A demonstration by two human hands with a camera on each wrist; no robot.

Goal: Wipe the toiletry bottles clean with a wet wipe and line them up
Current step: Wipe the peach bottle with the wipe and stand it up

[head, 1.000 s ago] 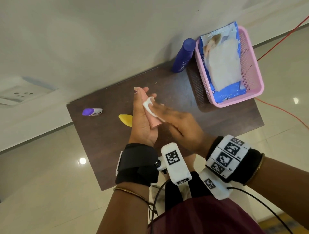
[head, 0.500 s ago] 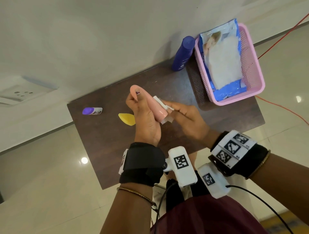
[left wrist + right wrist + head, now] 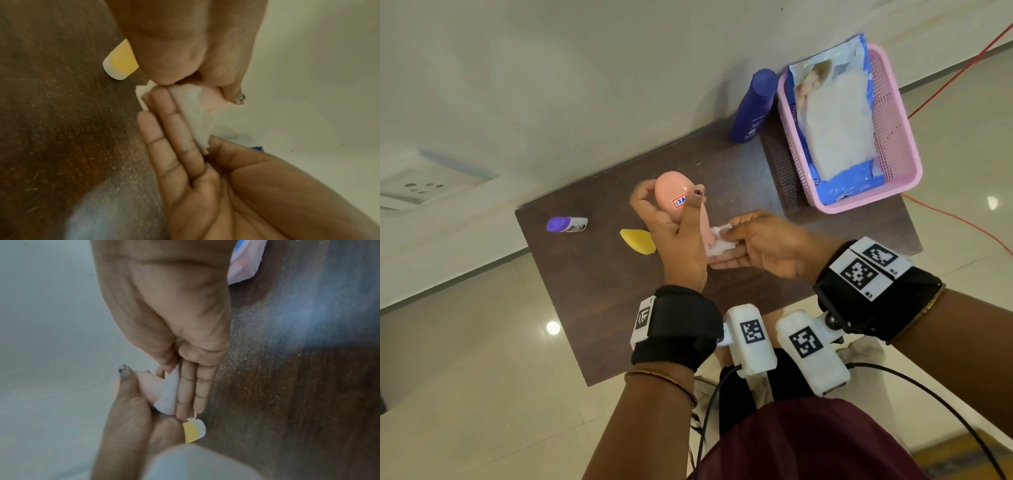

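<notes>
My left hand [image 3: 677,236] grips a pink bottle [image 3: 671,192] above the dark table [image 3: 592,308], thumb lying along its labelled face. My right hand [image 3: 744,240] pinches a folded white wet wipe [image 3: 717,241] between thumb and straight fingers and presses it against the bottle's lower end. The left wrist view shows the wipe [image 3: 193,116] against the pink bottle [image 3: 211,100]. The right wrist view shows the same wipe [image 3: 168,395] on the bottle [image 3: 148,386]. A yellow bottle [image 3: 638,240] lies on the table left of my hands. A small purple-capped bottle [image 3: 566,224] lies at the far left.
A tall blue bottle [image 3: 751,106] stands at the table's back edge against the wall. Right of it sits a pink basket [image 3: 866,202] holding a blue wipes pack [image 3: 835,120]. A red cable [image 3: 945,216] runs along the floor to the right.
My left hand has turned the pink bottle so its label faces up. The wipe has slid from the bottle's upper part down to its lower end.
</notes>
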